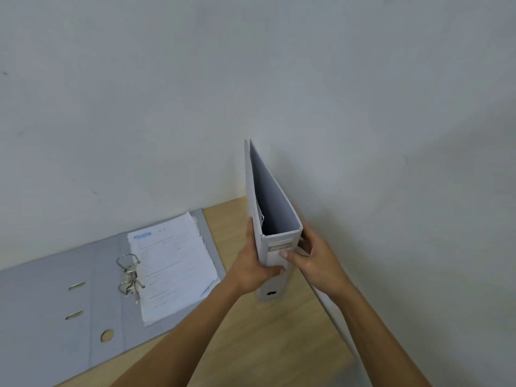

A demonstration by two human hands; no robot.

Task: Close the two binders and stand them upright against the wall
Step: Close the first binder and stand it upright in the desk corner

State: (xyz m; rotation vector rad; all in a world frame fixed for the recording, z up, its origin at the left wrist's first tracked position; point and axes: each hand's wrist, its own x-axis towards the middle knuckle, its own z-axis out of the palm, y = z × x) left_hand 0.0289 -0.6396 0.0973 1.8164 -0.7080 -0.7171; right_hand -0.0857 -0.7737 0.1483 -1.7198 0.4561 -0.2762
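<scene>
A closed white binder stands upright on the wooden table, its spine facing me and its far edge near the corner of the walls. My left hand grips the binder's left side with the thumb on the spine. My right hand holds its right side, thumb across the spine label. A second, grey binder lies flat and open at the left, with a stack of printed sheets on its right half and its metal ring mechanism open.
A pale wall runs behind the table and another wall closes off the right side, meeting in a corner behind the upright binder. The table's right edge runs along that wall.
</scene>
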